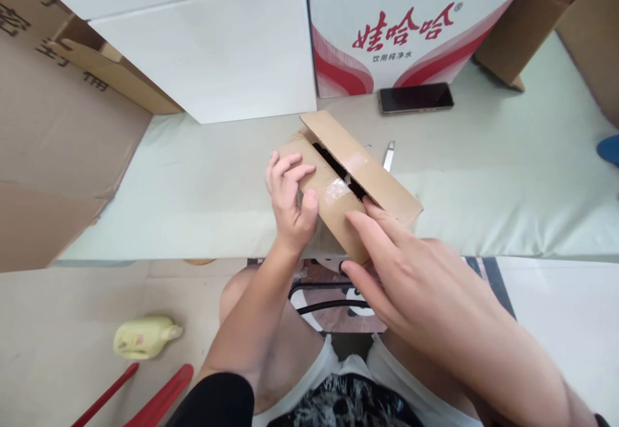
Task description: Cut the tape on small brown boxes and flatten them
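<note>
Both hands are at a small brown cardboard box (322,185), which is tilted near the table's front edge. One long flap (372,169) stands partly raised, leaving a dark slit; what is inside cannot be made out. Pieces of clear tape cling to the box and flap. My left hand (293,198) steadies the box from its left side, fingers curled over the top. At the near right end, my right hand (401,259) grips the box, with fingertips at the slit and the thumb lower down. Behind the flap lies a slim white tool (389,155) with a metal tip.
White cartons (217,53) and a red-marked one (411,40) line the back. A black phone (416,98) lies before them. Large brown cardboard (58,137) stands at left, more (527,27) at right. A yellow bottle (145,337) lies on the floor.
</note>
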`<state>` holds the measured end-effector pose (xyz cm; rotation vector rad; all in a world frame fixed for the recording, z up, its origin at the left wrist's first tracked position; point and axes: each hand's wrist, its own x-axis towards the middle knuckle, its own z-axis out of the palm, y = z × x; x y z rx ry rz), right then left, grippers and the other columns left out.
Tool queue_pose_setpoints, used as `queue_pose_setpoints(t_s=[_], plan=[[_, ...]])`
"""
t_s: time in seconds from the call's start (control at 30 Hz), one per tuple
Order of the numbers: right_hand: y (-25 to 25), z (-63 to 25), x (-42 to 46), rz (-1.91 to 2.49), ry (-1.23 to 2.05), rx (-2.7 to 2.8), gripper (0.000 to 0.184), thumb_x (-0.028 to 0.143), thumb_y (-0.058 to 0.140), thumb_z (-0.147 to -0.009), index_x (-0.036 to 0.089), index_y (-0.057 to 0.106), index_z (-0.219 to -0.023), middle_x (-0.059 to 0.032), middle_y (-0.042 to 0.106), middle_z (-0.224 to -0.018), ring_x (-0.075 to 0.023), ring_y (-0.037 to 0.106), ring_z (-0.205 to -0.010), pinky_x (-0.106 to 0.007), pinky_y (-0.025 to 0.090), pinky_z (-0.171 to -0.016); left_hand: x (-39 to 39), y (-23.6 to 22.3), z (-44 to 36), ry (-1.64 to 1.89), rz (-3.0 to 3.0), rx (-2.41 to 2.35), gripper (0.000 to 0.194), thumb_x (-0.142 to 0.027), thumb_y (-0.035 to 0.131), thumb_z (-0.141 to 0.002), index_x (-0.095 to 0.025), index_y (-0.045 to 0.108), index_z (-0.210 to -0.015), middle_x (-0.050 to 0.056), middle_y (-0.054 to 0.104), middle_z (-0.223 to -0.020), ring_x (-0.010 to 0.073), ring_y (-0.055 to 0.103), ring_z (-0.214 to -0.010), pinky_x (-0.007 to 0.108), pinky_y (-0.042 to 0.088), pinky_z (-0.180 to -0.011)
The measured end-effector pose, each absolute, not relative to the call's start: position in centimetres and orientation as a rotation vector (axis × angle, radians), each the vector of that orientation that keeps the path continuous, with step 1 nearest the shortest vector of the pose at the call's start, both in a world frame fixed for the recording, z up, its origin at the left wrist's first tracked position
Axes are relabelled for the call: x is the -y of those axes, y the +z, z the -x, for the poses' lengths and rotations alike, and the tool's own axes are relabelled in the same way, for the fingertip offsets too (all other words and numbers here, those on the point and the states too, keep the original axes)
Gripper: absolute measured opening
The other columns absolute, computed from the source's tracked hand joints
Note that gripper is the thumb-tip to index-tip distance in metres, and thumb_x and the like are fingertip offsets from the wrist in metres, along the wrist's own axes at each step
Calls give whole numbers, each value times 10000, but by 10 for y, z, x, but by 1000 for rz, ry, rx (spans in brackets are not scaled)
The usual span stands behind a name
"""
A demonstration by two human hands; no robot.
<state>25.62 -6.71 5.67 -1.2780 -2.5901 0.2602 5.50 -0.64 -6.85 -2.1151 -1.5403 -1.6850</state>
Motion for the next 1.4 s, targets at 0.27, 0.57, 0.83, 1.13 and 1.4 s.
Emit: queue_pose_setpoints(t_s=[0.27, 0.57, 0.83, 1.13, 1.4], plan=[[52, -252, 65, 1389, 210, 2541, 354, 238, 611, -909, 226, 589, -1263, -112, 727, -1172, -132, 547, -475, -287, 302, -376, 7, -76, -38, -1732, 1985, 1666, 490, -619, 453, -1000, -295, 561, -1352, 126, 526, -1494, 333, 496, -1450, 548, 412, -1204], [55, -255, 59, 1072, 540, 2434, 125, 120, 537, -948, 223, 589, -996, -10, 699, -833, -161, 640, -693, -286, 444, -590, -4, -82, 11, -2285, 1925, 1912, 534, -703, 427, -977, -310, 649, -1262, 82, 695, -1365, 295, 635, -1354, 453, 542, -1085], [57, -254, 52, 940, 799, 2545, 148, 130, 471, -945, 215, 536, -843, -31, 666, -880, -187, 652, -877, -309, 485, -701, -3, -66, 3, -2289, 2028, 1772, 596, -738, 323, -972, -280, 695, -892, 72, 710, -1288, 331, 657, -1301, 535, 556, -1094], [49, -253, 48, 1015, 529, 2675, 162, 285, 513, -1002, 201, 584, -883, -55, 680, -938, -239, 634, -928, -388, 418, -762, -2, -56, 4, -2568, 1931, 1661, 660, -744, 348, -903, -240, 497, -503, 77, 695, -1155, 315, 637, -1266, 547, 563, -1096], [45, -257, 48, 983, 539, 2634, 165, 277, 506, -1014, 195, 635, -951, -48, 689, -965, -266, 638, -1007, -421, 387, -855, 3, -52, 14, -2563, 2159, 1548, 678, -719, 362, -922, -219, 451, -472, 57, 693, -1164, 300, 631, -1290, 531, 454, -1233]])
